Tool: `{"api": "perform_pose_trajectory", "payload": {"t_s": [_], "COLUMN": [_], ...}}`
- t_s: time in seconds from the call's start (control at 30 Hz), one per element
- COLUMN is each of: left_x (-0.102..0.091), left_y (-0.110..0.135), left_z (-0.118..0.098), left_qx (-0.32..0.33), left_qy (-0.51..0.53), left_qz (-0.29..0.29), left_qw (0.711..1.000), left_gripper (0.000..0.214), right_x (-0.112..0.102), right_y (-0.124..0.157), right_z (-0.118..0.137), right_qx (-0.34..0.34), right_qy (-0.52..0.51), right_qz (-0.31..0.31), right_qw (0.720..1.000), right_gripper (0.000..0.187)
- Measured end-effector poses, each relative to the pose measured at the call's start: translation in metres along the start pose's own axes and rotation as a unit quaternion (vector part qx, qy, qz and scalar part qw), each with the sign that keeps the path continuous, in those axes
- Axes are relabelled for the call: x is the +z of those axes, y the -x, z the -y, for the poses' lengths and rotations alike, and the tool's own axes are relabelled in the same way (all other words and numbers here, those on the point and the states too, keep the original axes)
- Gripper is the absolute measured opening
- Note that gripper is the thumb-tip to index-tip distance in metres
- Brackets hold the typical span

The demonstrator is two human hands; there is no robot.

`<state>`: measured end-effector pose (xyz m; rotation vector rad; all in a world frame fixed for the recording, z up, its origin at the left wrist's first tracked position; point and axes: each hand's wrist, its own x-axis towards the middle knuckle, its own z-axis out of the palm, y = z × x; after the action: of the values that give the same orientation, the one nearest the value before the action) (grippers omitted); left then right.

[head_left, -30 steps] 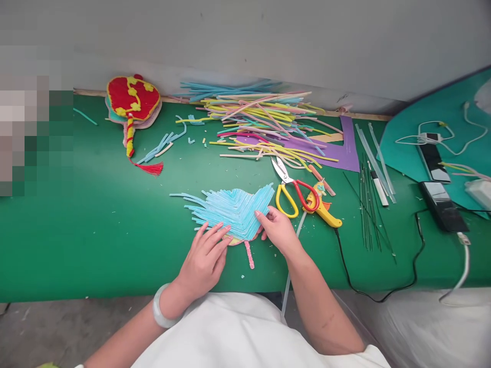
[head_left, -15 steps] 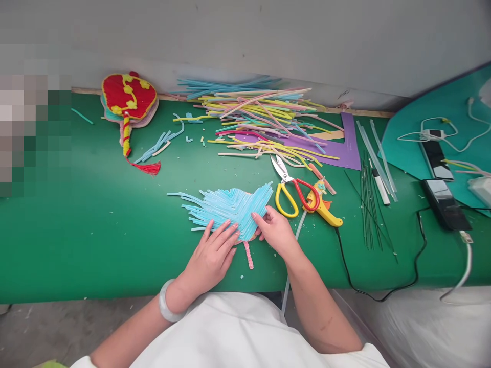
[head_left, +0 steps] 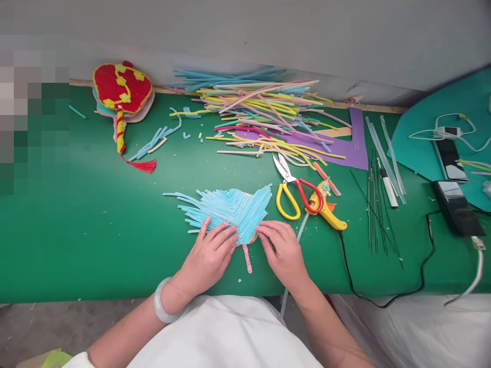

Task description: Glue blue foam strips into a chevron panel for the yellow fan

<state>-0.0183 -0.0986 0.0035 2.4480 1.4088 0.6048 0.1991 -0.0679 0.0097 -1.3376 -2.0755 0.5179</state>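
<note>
A fan-shaped piece covered in light blue pipe cleaners (head_left: 230, 207) lies flat on the green table (head_left: 95, 230), with a pink stem (head_left: 247, 258) sticking out toward me. My left hand (head_left: 209, 255) rests on its lower left part, fingers stretched out flat on the blue strips. My right hand (head_left: 282, 250) lies beside its lower right edge, fingers spread and touching the rim. Neither hand holds anything. A pale bangle (head_left: 161, 306) is on my left wrist.
Scissors with yellow and red handles (head_left: 295, 191) and a yellow glue gun (head_left: 330, 212) with a black cord lie just right of the piece. A heap of coloured pipe cleaners (head_left: 261, 112), a purple sheet (head_left: 355, 145), a finished red fan (head_left: 120, 92), thin green wires (head_left: 378, 204) and phones (head_left: 454, 202) sit farther off.
My right hand slid from the piece's right side down to its lower right edge. My left hand moved slightly further onto the blue strips. The view shifted a little.
</note>
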Motion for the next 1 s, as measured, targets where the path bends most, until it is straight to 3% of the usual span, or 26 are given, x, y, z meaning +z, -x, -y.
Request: {"api": "perform_pose_trajectory", "payload": {"t_s": [0.3,0.57,1.0], "left_x": [0.004,0.005,0.007], "left_y": [-0.005,-0.007,-0.005], "left_z": [0.002,-0.005,-0.007], "left_qx": [0.0,-0.024,-0.028], "left_qy": [0.0,-0.02,-0.027], "left_qz": [-0.022,-0.013,-0.011], "left_qw": [1.0,0.999,0.999], "left_gripper": [0.029,0.018,0.018], "right_x": [0.018,0.009,0.014], "right_y": [0.001,-0.001,0.003], "right_z": [-0.006,-0.001,0.003], "right_qx": [-0.024,-0.044,-0.055], "right_qy": [0.041,0.03,0.067], "right_qz": [0.057,0.081,0.056], "right_qw": [0.997,0.995,0.995], "right_gripper": [0.02,0.026,0.026]}}
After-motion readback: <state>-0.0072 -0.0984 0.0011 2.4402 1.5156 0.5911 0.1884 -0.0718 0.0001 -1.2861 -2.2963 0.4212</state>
